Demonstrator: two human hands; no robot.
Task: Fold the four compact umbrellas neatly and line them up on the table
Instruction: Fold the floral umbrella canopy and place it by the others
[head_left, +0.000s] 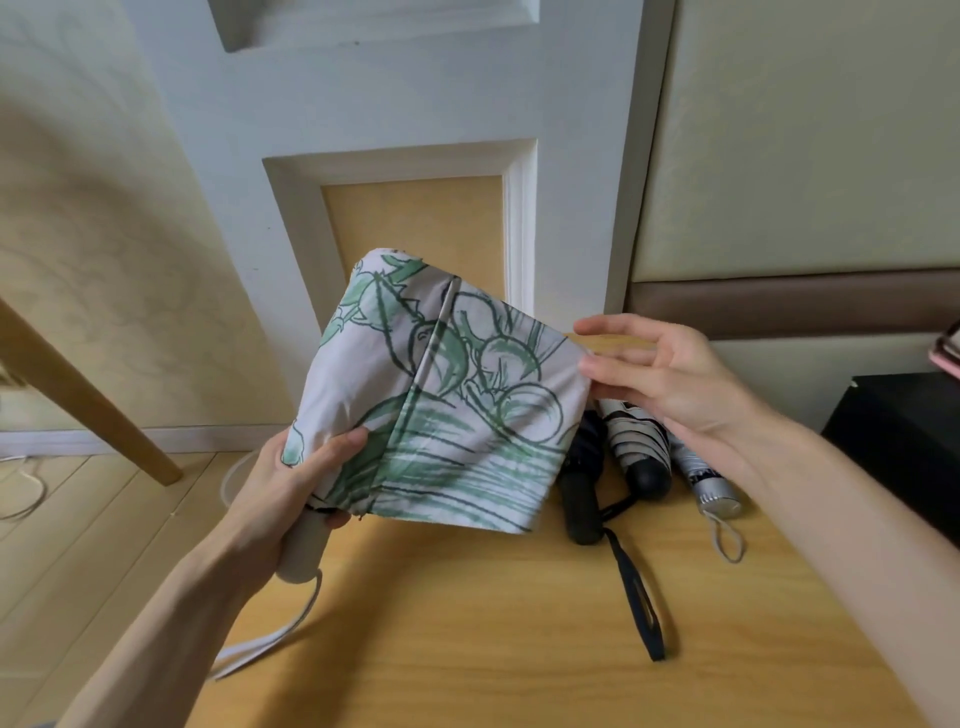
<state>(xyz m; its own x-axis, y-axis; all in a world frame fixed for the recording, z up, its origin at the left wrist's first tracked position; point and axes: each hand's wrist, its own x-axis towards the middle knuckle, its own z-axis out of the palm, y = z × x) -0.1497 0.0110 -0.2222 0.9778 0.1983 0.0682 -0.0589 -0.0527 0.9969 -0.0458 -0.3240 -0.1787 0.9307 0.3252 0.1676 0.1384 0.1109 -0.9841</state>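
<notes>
A compact umbrella with a pale canopy printed in green leaves (441, 395) is held above the wooden table (467, 649), its cloth loose and spread out. My left hand (291, 493) grips its beige handle and the lower cloth, the thumb pressed on the fabric. My right hand (660, 374) pinches the canopy's right edge between thumb and fingers. Three folded umbrellas lie side by side on the table behind: a black one (582, 483) with a long black wrist strap, a black-and-white striped one (641, 452), and a silver one (709, 483) with a grey loop.
A black box (904, 452) stands at the table's right edge, with a pink-rimmed object (945, 353) above it. A wooden leg (78, 400) slants at the left over the floor. A white panelled door and padded wall rise behind the table.
</notes>
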